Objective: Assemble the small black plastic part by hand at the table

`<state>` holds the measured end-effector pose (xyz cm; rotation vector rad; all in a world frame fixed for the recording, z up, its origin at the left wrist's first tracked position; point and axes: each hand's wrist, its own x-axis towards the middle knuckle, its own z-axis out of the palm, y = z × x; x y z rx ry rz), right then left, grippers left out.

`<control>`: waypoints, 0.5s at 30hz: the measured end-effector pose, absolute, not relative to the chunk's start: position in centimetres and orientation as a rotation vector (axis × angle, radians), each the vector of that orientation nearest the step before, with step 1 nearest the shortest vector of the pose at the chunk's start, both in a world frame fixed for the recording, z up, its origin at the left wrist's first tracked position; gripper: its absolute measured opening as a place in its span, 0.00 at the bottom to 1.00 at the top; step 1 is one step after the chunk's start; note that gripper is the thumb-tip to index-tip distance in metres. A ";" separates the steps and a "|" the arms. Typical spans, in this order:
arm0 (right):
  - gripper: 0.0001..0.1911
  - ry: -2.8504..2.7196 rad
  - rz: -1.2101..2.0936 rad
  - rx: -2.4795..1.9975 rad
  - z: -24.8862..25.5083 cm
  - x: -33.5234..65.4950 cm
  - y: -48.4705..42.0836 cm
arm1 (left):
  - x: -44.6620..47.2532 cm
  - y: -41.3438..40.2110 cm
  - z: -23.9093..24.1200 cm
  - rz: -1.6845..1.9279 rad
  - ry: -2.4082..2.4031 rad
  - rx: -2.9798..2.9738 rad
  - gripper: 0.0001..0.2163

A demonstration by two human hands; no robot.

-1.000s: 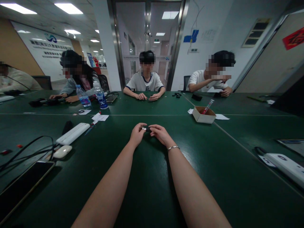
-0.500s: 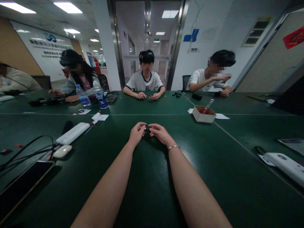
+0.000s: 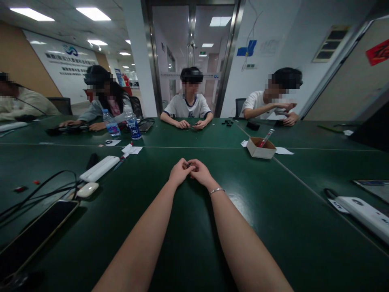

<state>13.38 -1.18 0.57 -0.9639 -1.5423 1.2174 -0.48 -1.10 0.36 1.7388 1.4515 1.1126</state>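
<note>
My left hand [image 3: 179, 172] and my right hand [image 3: 201, 172] meet above the green table [image 3: 194, 227], fingertips touching. Between them is a small dark object [image 3: 189, 165], mostly covered by the fingers and too small to name. Both hands are closed around it, thumbs pressed inward. A metal bracelet [image 3: 216, 190] circles my right wrist.
To the left lie a white power strip [image 3: 100, 168], black cables, a white earphone case [image 3: 88, 190] and a phone [image 3: 39, 235]. Ahead right stands a small box [image 3: 260, 151]; another power strip [image 3: 361, 211] lies far right. Bottles [image 3: 133, 123] and several people are across the table.
My hands have come together, and the fingers now cover more of the small dark object. The view has shifted slightly left.
</note>
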 end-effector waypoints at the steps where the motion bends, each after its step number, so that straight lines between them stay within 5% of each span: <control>1: 0.19 -1.541 1.210 -0.979 0.6 13.3 -1.4 | -0.5 -1.2 0.4 1.090 1.455 1.737 0.12; 9: 0.17 -1.556 1.439 -0.909 1.7 14.7 -5.2 | -0.5 -6.5 1.9 0.902 1.468 1.863 0.08; 15: 0.23 -1.589 1.477 -1.020 3.2 19.8 -13.4 | -4.2 -17.2 5.8 0.514 1.247 2.204 0.19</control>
